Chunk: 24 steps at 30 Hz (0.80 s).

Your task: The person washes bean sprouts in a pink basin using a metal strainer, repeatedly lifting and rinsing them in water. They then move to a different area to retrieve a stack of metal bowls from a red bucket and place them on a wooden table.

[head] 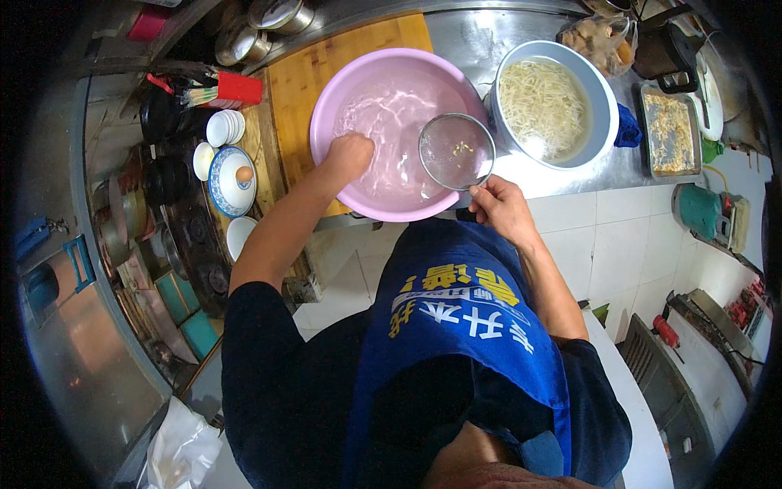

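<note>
A large pink plastic basin [397, 211] of water stands partly on a wooden cutting board [293, 91]. My left hand [350, 156] is in the basin at its left side, its fingers curled and partly hidden; whether it holds something I cannot tell. My right hand [502, 205] grips a round fine-mesh strainer [449, 147] near its rim, over the basin's right side. A few small yellowish bits [462, 148] lie in the mesh. Right of the basin, a light blue bucket [605, 110] holds bean sprouts [540, 104] in water.
A metal tray [672, 131] with brownish food bits, a dark blue cloth [628, 126] and a plastic bag of food [602, 46] lie at the right. At the left are stacked white bowls [226, 128], an egg [244, 174] on a blue-rimmed dish, and a red box [239, 90] of skewers.
</note>
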### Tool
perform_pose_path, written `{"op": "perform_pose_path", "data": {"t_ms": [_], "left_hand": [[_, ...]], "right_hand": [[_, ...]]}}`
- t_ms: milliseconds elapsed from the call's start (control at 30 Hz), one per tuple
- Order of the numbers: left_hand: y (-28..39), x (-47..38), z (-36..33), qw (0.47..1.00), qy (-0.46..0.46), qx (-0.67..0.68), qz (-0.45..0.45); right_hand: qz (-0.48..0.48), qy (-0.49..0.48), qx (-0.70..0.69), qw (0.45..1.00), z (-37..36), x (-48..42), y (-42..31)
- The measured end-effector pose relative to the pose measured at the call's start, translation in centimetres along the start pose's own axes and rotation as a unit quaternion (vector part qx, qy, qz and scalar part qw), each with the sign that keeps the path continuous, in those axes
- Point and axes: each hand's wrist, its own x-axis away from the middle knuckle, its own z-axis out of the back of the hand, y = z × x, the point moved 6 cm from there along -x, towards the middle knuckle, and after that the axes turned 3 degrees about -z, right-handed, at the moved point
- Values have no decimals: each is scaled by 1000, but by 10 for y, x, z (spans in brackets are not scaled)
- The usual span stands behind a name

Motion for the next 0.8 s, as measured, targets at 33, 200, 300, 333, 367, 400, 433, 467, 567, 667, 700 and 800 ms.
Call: {"op": "perform_pose_path", "data": {"t_ms": [33, 200, 300, 333, 367, 400, 433, 467, 567, 667, 700, 800], "left_hand": [[2, 4, 2, 999, -33, 10, 6], [-9, 34, 48, 983, 107, 143, 50], [-12, 64, 81, 956, 163, 219, 104], [-15, 72, 84, 947, 170, 242, 125], [-17, 79, 83, 940, 183, 255, 130], [-19, 84, 80, 933, 197, 268, 137], [-20, 89, 79, 925, 210, 281, 143], [-21, 95, 78, 918, 219, 293, 151], [-21, 105, 75, 892, 249, 335, 174], [-23, 111, 72, 861, 277, 377, 198], [-23, 112, 73, 855, 282, 386, 203], [-21, 113, 82, 841, 280, 406, 220]], "right_hand": [[1, -4, -6, 1000, -1, -1, -2], [20, 38, 81, 996, -3, -12, -24], [82, 57, 144, 984, -12, -24, -53], [111, 64, 162, 979, -17, -29, -62], [119, 68, 190, 972, -23, -36, -67], [128, 72, 217, 965, -29, -44, -71], [137, 75, 246, 957, -34, -52, -75], [160, 85, 284, 942, -41, -63, -72], [189, 94, 341, 916, -64, -84, -77], [165, 99, 371, 908, -86, -102, -82], [161, 101, 378, 906, -93, -106, -85], [161, 97, 399, 898, -112, -122, -78]]}}
